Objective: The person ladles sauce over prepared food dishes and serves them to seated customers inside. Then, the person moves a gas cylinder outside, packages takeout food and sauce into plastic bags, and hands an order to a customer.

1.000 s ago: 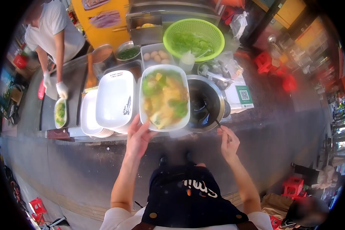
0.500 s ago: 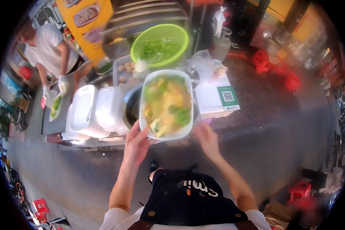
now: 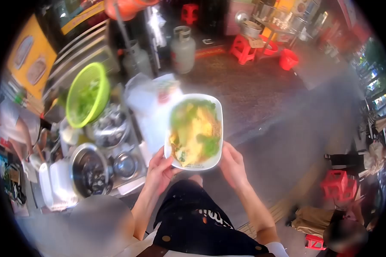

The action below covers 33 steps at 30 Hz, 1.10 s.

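You wear a dark, near-black apron (image 3: pixel 186 205) with bold, rounded white lettering (image 3: pixel 213 217) slanting across it, the word partly lost in the cloth's folds, and a small orange mark (image 3: pixel 204 221) beside the letters. Two round, brass-coloured studs (image 3: pixel 166 238) sit near the top corners, by brown straps (image 3: pixel 155 252). Under it, your shirt is white, its short right sleeve (image 3: pixel 276 249) ending above the elbow.

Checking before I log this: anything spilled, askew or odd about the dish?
Nothing stands out. The food lies within the white dish, held between the left hand and right hand; no spill shows.
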Each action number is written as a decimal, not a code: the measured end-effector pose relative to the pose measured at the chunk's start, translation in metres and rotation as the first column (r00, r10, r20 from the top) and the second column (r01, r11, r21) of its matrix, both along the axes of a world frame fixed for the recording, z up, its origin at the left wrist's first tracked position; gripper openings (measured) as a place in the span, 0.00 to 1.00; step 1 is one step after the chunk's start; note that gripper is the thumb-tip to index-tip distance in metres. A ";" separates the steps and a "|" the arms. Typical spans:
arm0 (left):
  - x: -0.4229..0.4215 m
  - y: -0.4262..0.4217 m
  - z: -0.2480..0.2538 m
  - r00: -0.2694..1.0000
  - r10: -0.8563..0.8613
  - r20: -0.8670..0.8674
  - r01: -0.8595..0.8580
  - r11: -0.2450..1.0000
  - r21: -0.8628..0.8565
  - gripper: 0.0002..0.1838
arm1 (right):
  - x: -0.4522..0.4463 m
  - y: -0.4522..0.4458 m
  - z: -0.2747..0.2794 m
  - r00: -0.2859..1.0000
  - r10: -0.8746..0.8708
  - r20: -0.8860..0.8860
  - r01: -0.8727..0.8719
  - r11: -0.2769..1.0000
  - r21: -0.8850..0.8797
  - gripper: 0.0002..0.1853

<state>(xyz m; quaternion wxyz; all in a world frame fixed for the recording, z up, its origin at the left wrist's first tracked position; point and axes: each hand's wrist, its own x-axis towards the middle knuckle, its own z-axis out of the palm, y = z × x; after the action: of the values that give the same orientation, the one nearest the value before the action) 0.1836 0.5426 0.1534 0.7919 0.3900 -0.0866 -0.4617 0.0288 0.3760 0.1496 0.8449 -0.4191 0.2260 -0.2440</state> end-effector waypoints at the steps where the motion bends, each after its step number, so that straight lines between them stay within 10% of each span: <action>1: 0.004 -0.030 -0.006 0.999 -0.031 -0.011 0.031 1.000 -0.001 0.29 | 0.000 -0.027 -0.006 1.000 -0.016 -0.014 0.016 1.000 0.005 0.21; 18: 0.162 -0.623 -0.067 0.949 -0.290 -0.121 0.279 0.955 -0.097 0.29 | 0.120 -0.589 -0.041 0.962 -0.226 -0.155 0.227 0.974 -0.010 0.19; 33: 0.492 -1.019 -0.040 0.987 0.075 -0.141 -0.089 0.992 -0.093 0.27 | 0.510 -1.048 -0.034 0.996 0.041 -0.073 -0.036 0.997 0.074 0.17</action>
<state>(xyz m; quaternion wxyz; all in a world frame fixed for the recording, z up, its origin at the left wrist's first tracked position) 0.6754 -0.4761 0.1135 0.8327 0.3211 -0.0385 -0.4495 0.5390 -0.6718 0.1155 0.8551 -0.4011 0.2580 -0.2034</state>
